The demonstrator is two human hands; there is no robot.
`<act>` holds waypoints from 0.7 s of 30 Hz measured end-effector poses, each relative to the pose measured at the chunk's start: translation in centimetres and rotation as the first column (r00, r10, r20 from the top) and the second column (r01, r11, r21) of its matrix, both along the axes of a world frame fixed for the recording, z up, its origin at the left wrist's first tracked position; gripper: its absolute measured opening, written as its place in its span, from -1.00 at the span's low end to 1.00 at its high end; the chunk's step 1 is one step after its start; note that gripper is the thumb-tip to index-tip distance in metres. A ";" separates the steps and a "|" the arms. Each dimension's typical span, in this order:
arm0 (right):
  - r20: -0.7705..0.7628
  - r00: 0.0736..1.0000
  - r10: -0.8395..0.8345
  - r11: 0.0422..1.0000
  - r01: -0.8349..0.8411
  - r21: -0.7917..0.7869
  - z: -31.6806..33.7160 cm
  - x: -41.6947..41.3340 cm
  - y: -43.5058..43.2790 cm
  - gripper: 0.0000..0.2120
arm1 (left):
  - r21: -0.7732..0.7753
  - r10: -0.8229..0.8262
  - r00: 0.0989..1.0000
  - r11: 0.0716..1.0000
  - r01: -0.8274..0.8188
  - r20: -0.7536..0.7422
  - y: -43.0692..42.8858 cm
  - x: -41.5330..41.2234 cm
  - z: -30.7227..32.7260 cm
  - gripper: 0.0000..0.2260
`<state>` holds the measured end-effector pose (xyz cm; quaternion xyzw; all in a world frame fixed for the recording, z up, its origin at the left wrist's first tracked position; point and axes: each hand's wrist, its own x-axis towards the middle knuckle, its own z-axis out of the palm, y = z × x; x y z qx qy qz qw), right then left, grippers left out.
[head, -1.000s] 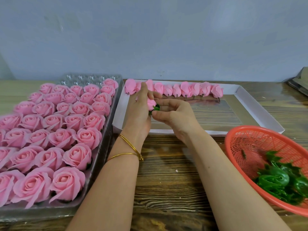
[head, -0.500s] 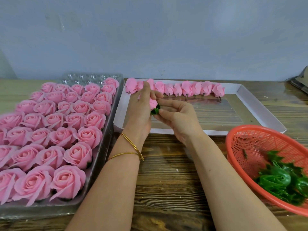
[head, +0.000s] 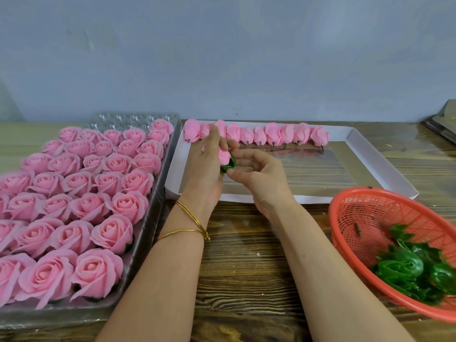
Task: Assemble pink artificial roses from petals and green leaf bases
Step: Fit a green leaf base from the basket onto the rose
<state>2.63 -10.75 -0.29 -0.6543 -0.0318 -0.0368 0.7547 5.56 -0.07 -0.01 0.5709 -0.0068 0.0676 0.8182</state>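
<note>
My left hand (head: pixel 206 169) grips a pink rose bud (head: pixel 224 156) above the near left part of the white tray (head: pixel 385 166). My right hand (head: pixel 256 176) pinches a green leaf base (head: pixel 229 164) against the bud's bottom. A row of bare pink buds (head: pixel 271 134) on small stems lies along the tray's far edge. Several green leaf bases (head: pixel 409 270) sit in the red basket (head: pixel 357 213) at the right. Finished pink roses (head: pixel 81 203) fill a clear plastic tray (head: pixel 153 213) at the left.
Everything rests on a dark wooden table (head: pixel 246 255) against a grey wall. A dark flat object (head: pixel 441 124) lies at the far right edge. Bare wood shows between my forearms and in front of the white tray.
The bud and leaf base have stayed between my two hands. My right fingers have shifted around the green base, which shows more now. The view has tilted slightly.
</note>
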 end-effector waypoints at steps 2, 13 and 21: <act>0.003 1.000 -0.001 1.000 0.001 0.006 -0.1 0.1 0.1 -0.65 | 0.000 0.004 1.000 1.000 -0.004 -0.003 0.0 0.1 0.0 -0.54; -0.039 0.999 0.035 0.996 -0.032 0.080 0.0 0.1 -0.1 -0.68 | -0.011 -0.015 1.000 1.000 0.014 -0.024 0.1 -0.2 0.4 -0.54; -0.037 0.999 0.032 0.994 -0.028 0.103 0.0 -0.1 -0.1 -0.74 | -0.021 -0.031 0.999 0.999 0.031 -0.034 0.0 -0.5 0.7 -0.50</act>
